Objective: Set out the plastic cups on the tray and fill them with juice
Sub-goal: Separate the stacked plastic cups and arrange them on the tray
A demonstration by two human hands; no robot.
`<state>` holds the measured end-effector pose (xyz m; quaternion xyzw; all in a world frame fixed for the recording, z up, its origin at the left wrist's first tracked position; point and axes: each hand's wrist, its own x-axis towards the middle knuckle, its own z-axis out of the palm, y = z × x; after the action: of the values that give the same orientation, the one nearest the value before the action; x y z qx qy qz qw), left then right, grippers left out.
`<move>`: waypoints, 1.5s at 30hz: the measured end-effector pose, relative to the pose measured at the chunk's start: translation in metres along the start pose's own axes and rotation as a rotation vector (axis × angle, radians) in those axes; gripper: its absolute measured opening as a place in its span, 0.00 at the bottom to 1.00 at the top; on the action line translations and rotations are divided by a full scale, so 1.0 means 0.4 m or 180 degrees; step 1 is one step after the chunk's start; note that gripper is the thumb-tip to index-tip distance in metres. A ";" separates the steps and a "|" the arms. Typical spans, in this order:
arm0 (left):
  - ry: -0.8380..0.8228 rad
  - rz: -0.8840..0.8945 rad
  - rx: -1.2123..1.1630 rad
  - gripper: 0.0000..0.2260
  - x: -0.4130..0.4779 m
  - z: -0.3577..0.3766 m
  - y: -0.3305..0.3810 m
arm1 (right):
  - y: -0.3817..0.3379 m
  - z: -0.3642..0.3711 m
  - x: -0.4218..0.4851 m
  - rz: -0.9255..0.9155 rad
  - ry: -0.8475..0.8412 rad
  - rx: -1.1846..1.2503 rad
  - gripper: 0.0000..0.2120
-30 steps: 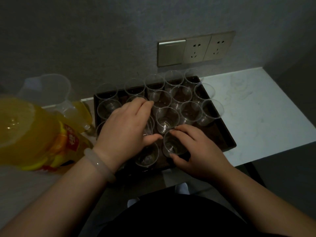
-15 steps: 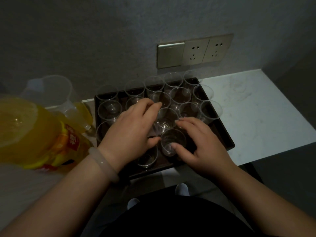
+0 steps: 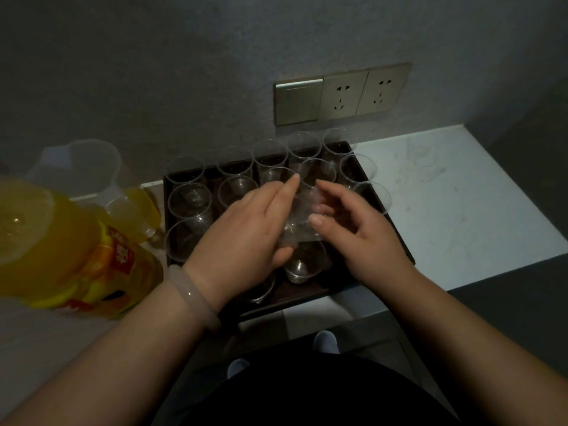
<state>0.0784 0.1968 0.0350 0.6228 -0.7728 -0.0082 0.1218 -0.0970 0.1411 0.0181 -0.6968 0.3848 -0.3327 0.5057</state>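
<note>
A dark rectangular tray (image 3: 396, 241) on the white counter holds several clear empty plastic cups in rows, such as one cup (image 3: 190, 200) at its left side. Above the tray's middle, both hands hold a tilted clear cup (image 3: 302, 222), possibly a small stack. My left hand (image 3: 246, 229) grips its lower end between fingers and thumb. My right hand (image 3: 359, 238) pinches its upper part with thumb and fingertips. A big bottle of orange juice (image 3: 61, 250) lies close at the left. Another empty cup (image 3: 302, 262) stands just below the hands.
A clear pitcher (image 3: 89, 173) with some juice stands behind the bottle at the left. A switch and sockets panel (image 3: 341, 93) is on the wall behind the tray. The white counter (image 3: 461, 204) stretches to the right and ends in an edge. My feet show below.
Both hands have risen off the standing cups and come together, lifting a clear cup above the tray; before, the right hand was setting down a cup at the front row.
</note>
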 end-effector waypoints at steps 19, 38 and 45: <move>0.0058 -0.0124 0.0298 0.44 0.075 0.031 0.008 | 0.088 -0.113 -0.035 -0.0463 0.0366 -0.2434 0.31; 0.0020 -0.0061 0.0286 0.44 0.086 0.049 0.020 | 0.168 -0.099 -0.051 -0.0868 -0.0180 -0.3043 0.30; 0.0030 -0.0005 0.0160 0.43 0.090 0.058 0.029 | 0.172 -0.106 -0.053 -0.0824 -0.0125 -0.3039 0.32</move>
<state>0.0556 0.1615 0.0206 0.6262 -0.7717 0.0141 0.1097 -0.1569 0.1272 -0.0382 -0.8989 0.3949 -0.1662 0.0917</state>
